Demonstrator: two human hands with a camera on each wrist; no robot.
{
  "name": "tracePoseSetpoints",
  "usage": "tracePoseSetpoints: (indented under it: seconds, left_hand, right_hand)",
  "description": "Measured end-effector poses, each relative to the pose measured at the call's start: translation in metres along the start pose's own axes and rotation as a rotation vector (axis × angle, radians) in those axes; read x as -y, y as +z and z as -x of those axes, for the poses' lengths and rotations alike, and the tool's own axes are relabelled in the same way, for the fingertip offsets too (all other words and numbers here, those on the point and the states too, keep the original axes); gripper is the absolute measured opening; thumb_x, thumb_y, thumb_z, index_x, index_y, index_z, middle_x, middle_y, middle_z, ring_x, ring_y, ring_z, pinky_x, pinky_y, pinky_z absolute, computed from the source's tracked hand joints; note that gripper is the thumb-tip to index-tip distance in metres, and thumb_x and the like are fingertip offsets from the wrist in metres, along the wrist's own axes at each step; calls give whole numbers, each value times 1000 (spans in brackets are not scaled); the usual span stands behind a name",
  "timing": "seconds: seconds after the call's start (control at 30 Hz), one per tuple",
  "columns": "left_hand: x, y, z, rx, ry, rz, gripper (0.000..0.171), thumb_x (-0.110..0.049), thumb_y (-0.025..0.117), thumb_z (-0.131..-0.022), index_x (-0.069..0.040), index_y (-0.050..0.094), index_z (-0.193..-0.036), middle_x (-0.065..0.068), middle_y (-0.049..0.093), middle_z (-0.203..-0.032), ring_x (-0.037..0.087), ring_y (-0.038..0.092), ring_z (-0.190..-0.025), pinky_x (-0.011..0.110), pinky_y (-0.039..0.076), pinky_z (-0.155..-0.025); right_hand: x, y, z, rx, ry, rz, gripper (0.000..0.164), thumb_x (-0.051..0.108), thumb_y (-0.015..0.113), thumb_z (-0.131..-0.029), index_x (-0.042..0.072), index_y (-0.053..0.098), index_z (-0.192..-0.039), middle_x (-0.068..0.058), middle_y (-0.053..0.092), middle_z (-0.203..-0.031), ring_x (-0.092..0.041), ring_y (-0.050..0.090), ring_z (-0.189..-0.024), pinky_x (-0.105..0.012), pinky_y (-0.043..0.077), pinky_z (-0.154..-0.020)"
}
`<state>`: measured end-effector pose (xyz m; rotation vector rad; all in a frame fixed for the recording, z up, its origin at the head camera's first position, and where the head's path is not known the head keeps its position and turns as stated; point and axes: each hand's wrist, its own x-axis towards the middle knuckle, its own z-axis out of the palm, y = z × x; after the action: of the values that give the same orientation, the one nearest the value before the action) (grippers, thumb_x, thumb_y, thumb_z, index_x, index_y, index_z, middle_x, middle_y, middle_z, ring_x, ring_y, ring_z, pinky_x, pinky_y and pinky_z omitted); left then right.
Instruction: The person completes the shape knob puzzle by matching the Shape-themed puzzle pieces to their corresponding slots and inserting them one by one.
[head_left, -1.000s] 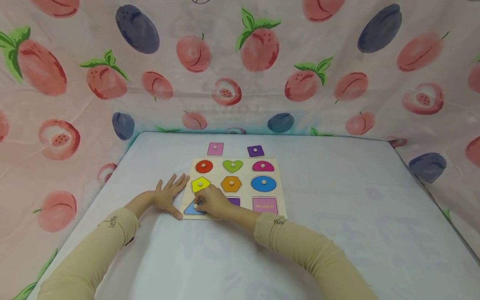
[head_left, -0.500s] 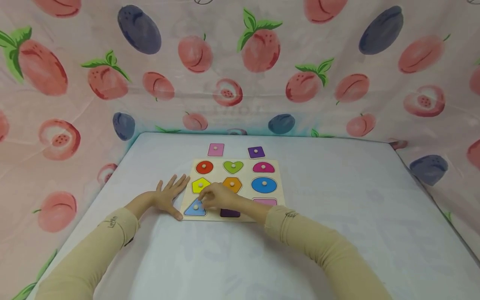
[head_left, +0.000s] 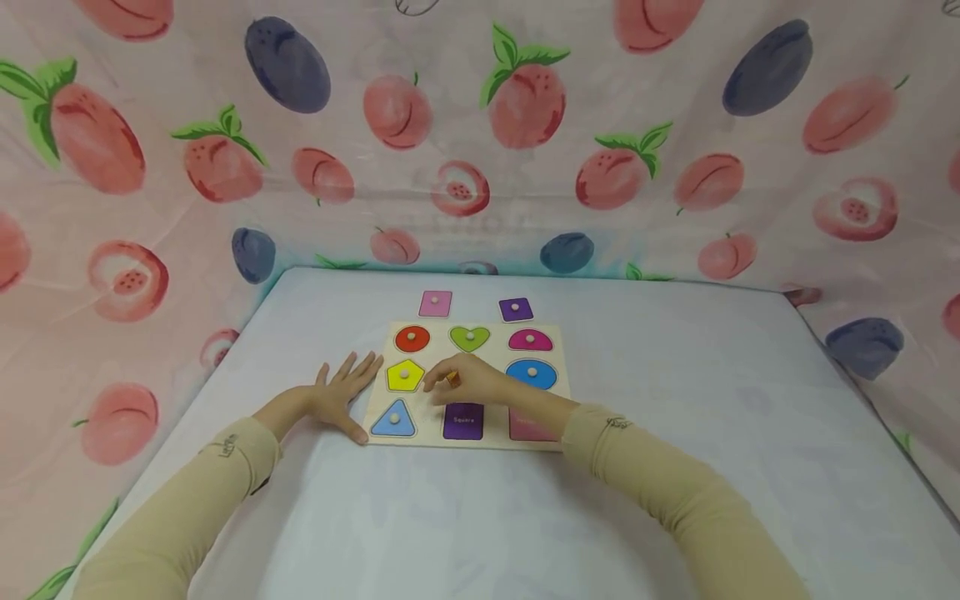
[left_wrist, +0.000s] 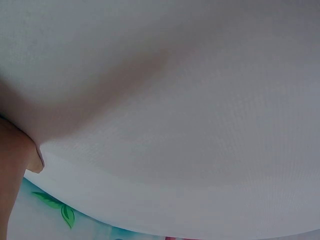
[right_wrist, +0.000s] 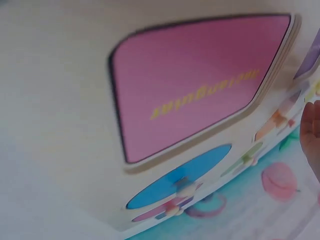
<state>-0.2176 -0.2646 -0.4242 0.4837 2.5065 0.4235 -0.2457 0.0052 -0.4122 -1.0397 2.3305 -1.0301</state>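
Observation:
A wooden peg puzzle board (head_left: 429,432) lies on the white table. My left hand (head_left: 340,400) rests with spread fingers at its left edge. Loosely bent and holding nothing, my right hand (head_left: 474,380) hovers over the board's middle, covering most of the orange hexagon piece (head_left: 453,379). Left of it, the blue triangle piece (head_left: 388,428) sits in its recess with its knob uncovered. Below the hand shows the purple square recess (head_left: 463,432). The pink rectangle recess (right_wrist: 190,85), partly under the right forearm in the head view, fills much of the right wrist view.
Beyond the board lie a pink rectangle piece (head_left: 435,309) and a purple square piece (head_left: 515,315), each with a knob. Red circle (head_left: 405,344), green heart, magenta half-circle, yellow pentagon and blue oval (head_left: 517,377) pieces sit in the board. A fruit-print cloth (head_left: 517,183) hangs behind.
My right hand has let go of the blue triangle's knob and moved up and right across the board. The left hand stays at the board's edge.

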Motion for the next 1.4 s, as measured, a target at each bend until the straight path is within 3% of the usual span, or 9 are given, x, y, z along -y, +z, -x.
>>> tracePoseSetpoints:
  seconds: [0.17,0.33,0.7,0.93,1.4]
  left_hand:
    - [3,4,-1,6,-12,3,132,-53,80,-63,-8,-8,-150,18,-17,-157,42,-22,-141,69,-19,-104]
    - [3,5,-2,5,-17,5,131,-53,80,-63,-8,-7,-150,18,-16,-157,42,-22,-141,69,-18,-104]
    - [2,-2,2,5,0,-11,131,-52,80,-63,-7,-7,-150,19,-16,-157,43,-21,-141,70,-17,-104]
    - [0,-3,1,7,4,-8,132,-54,80,-63,-7,-7,-150,19,-17,-156,44,-21,-141,70,-18,-103]
    - [2,2,-2,11,-17,-9,133,-55,80,-62,-10,-9,-150,16,-18,-157,41,-24,-141,68,-19,-104]
  right_hand:
    - [-8,-8,5,-54,25,-27,17,11,68,-86,6,71,-102,-7,68,-114,-22,58,-113,-31,49,-97]
    - [-14,-16,10,-78,29,-33,17,11,68,-86,5,71,-101,-8,68,-114,-22,58,-109,-30,50,-94]
    - [-39,-47,10,-182,-16,-28,24,13,69,-86,0,68,-106,-14,69,-107,-28,59,-103,-40,51,-92]
    - [-57,-72,6,-240,-36,44,23,8,66,-87,-3,66,-108,-18,67,-113,-33,58,-105,-44,50,-93]
    - [-95,-107,4,-331,73,93,26,9,65,-88,0,65,-112,-20,64,-116,-35,58,-108,-44,49,-96]
